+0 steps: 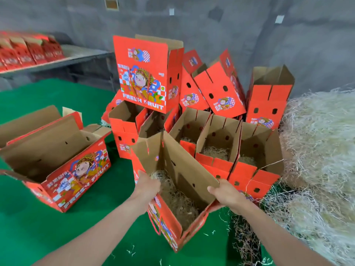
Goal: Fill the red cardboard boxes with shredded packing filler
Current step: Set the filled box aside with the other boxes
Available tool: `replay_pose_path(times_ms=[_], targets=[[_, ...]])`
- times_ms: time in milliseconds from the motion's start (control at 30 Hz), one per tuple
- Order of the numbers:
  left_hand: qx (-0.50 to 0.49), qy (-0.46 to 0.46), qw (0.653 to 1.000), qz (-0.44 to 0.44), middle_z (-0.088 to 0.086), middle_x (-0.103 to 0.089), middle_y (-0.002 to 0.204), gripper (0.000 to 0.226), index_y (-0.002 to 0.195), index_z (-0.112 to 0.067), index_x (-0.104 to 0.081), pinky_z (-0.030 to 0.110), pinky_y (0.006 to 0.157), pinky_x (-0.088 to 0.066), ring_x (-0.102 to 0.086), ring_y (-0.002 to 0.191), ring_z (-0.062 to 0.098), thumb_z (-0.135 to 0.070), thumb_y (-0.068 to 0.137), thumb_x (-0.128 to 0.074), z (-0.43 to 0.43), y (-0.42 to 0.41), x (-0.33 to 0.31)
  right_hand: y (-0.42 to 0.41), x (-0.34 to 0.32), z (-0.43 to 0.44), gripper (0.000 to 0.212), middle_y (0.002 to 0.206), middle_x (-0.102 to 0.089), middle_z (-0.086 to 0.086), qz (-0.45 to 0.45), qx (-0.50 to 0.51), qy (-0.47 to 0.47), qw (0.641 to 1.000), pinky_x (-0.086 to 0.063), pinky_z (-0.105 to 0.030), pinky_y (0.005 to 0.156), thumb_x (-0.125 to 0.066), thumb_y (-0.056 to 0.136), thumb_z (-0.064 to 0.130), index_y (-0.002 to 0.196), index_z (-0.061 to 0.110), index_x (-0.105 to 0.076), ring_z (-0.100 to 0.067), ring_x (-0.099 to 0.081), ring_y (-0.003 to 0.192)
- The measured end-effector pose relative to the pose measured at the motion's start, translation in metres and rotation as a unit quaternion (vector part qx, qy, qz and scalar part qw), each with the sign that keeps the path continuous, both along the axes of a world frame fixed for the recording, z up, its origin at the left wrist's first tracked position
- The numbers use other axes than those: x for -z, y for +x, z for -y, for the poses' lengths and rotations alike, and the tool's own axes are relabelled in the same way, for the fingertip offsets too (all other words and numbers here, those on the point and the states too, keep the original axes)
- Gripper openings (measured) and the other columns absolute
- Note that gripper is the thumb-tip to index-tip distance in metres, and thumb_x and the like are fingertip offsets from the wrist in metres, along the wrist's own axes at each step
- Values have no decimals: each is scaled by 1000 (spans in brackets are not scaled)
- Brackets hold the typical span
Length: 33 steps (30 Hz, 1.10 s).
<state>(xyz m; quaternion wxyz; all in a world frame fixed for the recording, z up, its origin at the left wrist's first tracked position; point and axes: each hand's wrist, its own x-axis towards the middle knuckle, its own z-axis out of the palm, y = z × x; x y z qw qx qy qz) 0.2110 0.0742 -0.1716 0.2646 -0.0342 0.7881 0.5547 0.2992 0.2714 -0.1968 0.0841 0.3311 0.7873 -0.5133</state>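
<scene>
**Position of the work.** The near box [188, 169], a red cardboard box with its top flaps open, stands on the green surface [38, 217] near the centre. A thin layer of shredded filler [178, 204] covers its bottom; judged from this, it is only partly filled. The loose filler pile [317, 141] lies just to its right.

**Hands.** The hands are apart, one on each side of the near box. The left hand [148, 186] is curled over the rim of the left wall, with its fingers inside and mostly hidden. The right hand [223, 193] pinches the rim of the right wall, thumb on the inner face.

**Handling.**
- The box is probably light. The corrugated walls are stiff along the folds, but the open flaps will likely flex. Hold it at the wall rims or corners, not at the flap tips.
- The filler is soft, springy and tangled. It should come away in clumps and shed strands; stray strands already lie on the green surface. Take it from the pile in loose handfuls and press it down lightly.

**Surroundings.** An empty box [57, 150] stands well apart to the left. Behind the near box is a row of open boxes [217, 131], several holding some filler, with more boxes stacked above [146, 73]. A far counter [86, 54] at the left carries further red boxes.
</scene>
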Motion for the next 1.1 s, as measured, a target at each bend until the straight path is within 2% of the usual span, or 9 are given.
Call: replay_pose_path(times_ms=[100,200,333,433,533,733,833,900,1100], targets=[[18,34,996,-84,12,-33,146,76,148,-17,-4,38,98,-39,-46,114,24,-6,87,-49,-3,-4,-21,0,-18,-7,31,109,-59,-11,-38,14,21,999,-54,-47,81,-49,94,20,121,7,-44,-32,-66,86],[-3,83,974,-210,-3,-8,157,80,150,-20,-1,34,117,-12,-12,142,13,-28,92,-55,-16,6,-45,3,-42,-17,36,115,-53,-10,-90,45,-59,993,-57,-45,71,-53,93,15,126,7,-40,-29,-66,81],[2,127,900,-416,-21,9,154,62,144,-41,-2,13,109,10,10,138,-9,-61,91,-27,-37,34,-85,13,-85,-37,37,116,-53,-17,-166,96,-155,969,-57,-47,66,-55,91,5,125,7,-43,-40,-65,84],[79,151,816,-552,-15,3,155,57,140,-39,-9,22,116,2,7,141,-5,-44,90,-35,-52,43,-123,21,-126,-47,29,96,-64,-23,-256,106,-260,925,-57,-51,60,-44,93,-3,121,-1,-46,-44,-65,69],[105,139,774,-608,-5,-7,156,59,145,-24,-20,18,114,1,0,142,0,-38,91,-37,-68,42,-152,27,-159,-53,20,107,-53,-40,-321,129,-277,896,-58,-41,53,-40,94,-2,114,-5,-44,-58,-60,69],[90,204,815,-535,-13,-32,144,51,142,-19,-34,17,113,-16,-26,135,-3,-42,97,-33,-80,8,-159,19,-183,-43,12,89,-54,-34,-396,202,-281,850,-57,-37,49,-39,96,-2,108,-1,-41,-55,-62,69],[85,247,850,-458,-21,-47,128,34,132,-24,-44,2,97,-29,-40,116,-19,-28,99,-39,-80,-13,-151,4,-187,-40,18,96,-54,-26,-394,223,-262,852,-58,-38,53,-38,97,-1,114,4,-40,-51,-63,69],[76,264,880,-387,-14,-53,123,30,128,-26,-48,17,102,-37,-49,115,-7,-27,99,-39,-80,-28,-148,-13,-190,-39,20,106,-50,-21,-382,239,-247,858,-59,-38,56,-38,98,2,116,10,-36,-48,-64,67],[113,252,935,-222,-5,-17,155,57,150,-25,-6,39,116,-17,-20,141,14,-33,101,-34,-87,-77,-154,-85,-194,-36,41,118,-56,-14,-377,205,-324,843,-50,-44,82,-43,98,27,137,13,-35,-31,-64,75]])
